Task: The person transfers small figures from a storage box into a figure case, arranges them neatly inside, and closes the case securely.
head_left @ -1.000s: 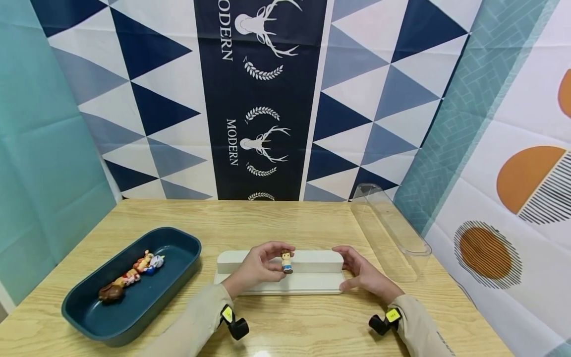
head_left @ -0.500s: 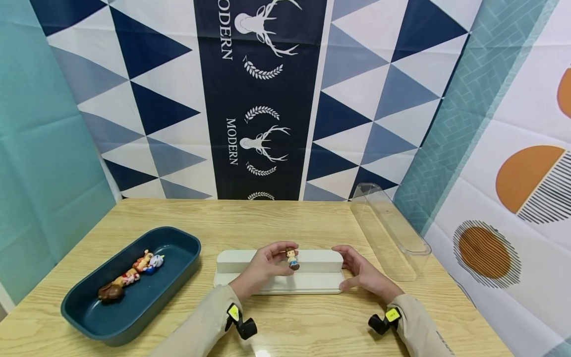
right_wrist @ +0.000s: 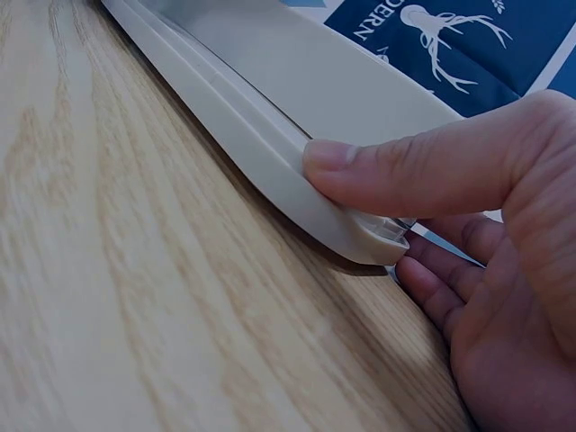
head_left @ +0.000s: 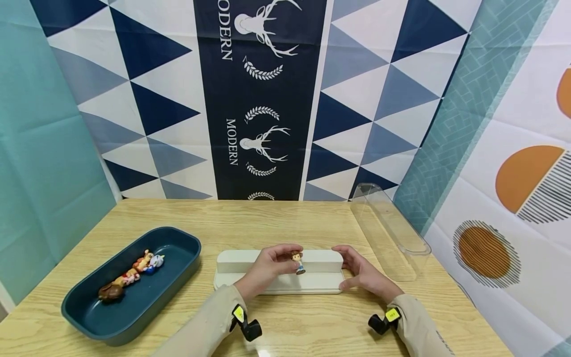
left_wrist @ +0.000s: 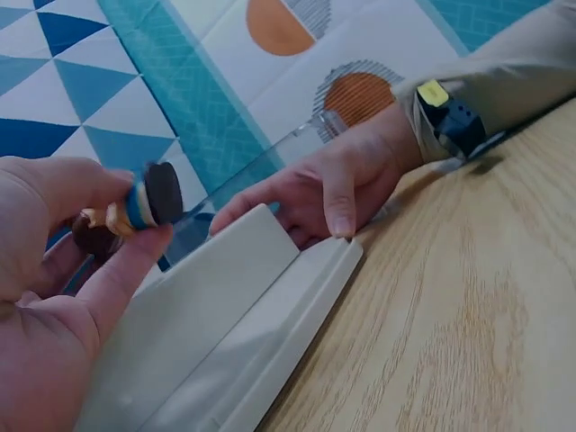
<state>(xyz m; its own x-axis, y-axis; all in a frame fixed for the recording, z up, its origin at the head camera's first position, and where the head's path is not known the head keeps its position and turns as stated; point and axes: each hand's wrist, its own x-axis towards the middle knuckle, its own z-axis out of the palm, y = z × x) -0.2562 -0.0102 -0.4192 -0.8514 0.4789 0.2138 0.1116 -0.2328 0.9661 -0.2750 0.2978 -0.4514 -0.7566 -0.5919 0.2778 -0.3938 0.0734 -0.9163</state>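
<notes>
My left hand [head_left: 266,268] pinches a small toy figurine [head_left: 297,263] between thumb and fingers, over the middle of a long white stepped stand [head_left: 318,282]. The figurine has brown hair, a pale top and blue bottoms; its dark round base [left_wrist: 165,193] faces the camera in the left wrist view, so it is tilted. At the stand's right end, my right hand [head_left: 365,273] grips the edge. In the right wrist view its thumb [right_wrist: 346,171] lies on the front ledge, with the other fingers around the end, partly hidden.
On the left of the wooden table [head_left: 285,327] stands a dark teal tray [head_left: 178,238] with several small figurines [head_left: 129,276] lying in it. A clear plastic cover [head_left: 388,233] lies at the right, behind my right hand. Patterned cloth [head_left: 258,99] hangs behind the table.
My left hand has shifted a little to the right along the stand with the figurine, whose tilt has changed. The right hand and the stand have stayed in place.
</notes>
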